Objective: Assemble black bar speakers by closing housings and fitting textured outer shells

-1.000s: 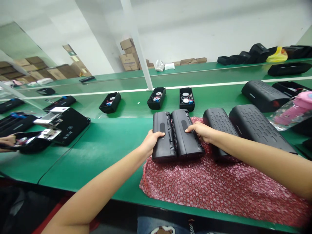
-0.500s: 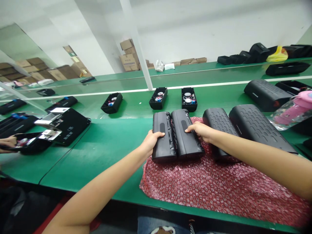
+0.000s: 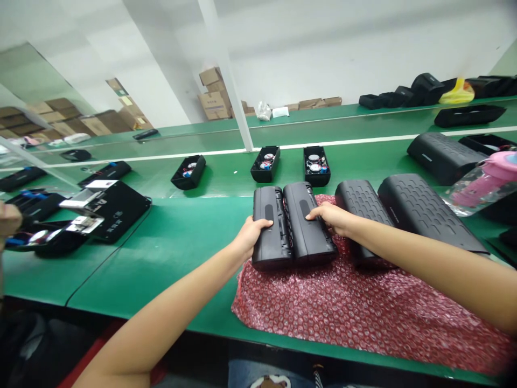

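My left hand point(image 3: 251, 236) is closed on the outer side of a black speaker housing point(image 3: 270, 249), thumb pressed on its top near a dark oval patch. A second black speaker housing point(image 3: 311, 237) lies close alongside it, and my right hand point(image 3: 329, 214) grips its right edge, thumb on top. Fingers under both edges are mostly hidden. A narrow gap with clips and slots shows between the two housings. Both rest at the left edge of a red bubble-wrap sheet point(image 3: 343, 307). To their right are two black covers with a scale pattern, a smaller one point(image 3: 365, 202) and a larger one point(image 3: 428, 210).
Open black shells with round speakers and wires point(image 3: 317, 166) sit on the green belt point(image 3: 226, 183) beyond. At left, a co-worker's hand point(image 3: 8, 220) is above an open shell beside a black machine point(image 3: 117, 215). A pink-lidded bottle point(image 3: 484, 183) lies at right.
My hands and the two housings stay almost still. The open shells on the belt have shifted slightly right. The co-worker's hand at left has risen from the shell.
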The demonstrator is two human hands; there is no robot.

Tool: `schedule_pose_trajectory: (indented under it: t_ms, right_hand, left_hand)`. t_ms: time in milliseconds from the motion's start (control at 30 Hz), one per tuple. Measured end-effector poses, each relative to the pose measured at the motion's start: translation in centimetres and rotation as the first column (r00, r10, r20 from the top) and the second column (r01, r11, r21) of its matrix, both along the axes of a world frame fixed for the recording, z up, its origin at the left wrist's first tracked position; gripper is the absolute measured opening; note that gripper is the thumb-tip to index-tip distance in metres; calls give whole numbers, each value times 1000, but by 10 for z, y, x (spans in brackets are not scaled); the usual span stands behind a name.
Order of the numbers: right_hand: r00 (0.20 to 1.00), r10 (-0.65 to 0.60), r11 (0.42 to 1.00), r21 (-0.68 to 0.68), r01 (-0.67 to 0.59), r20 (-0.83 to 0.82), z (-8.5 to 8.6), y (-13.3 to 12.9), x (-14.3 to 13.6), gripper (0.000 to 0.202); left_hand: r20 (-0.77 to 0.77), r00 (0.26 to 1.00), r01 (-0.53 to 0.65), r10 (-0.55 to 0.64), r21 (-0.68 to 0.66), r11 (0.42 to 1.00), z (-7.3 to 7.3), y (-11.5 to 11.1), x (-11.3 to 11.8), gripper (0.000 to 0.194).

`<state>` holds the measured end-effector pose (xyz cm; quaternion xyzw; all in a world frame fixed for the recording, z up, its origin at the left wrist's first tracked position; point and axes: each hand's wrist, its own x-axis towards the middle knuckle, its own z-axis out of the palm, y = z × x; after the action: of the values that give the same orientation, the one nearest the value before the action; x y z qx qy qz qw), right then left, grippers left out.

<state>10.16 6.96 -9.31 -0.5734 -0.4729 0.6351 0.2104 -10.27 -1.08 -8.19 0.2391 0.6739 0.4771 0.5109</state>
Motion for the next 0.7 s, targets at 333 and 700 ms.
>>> schedule_pose_trajectory:
  t_ms: [333, 700]
  right_hand:
    - [992, 14, 987, 159, -34, 127, 12, -6, -5, 56]
    - [841, 34, 889, 369, -273, 541, 20, -38, -20, 126]
  left_hand:
    - [10, 1000, 5, -5, 29, 1000, -9, 3, -4, 39]
    - [5, 1000, 18, -18, 42, 999, -11, 6, -5, 40]
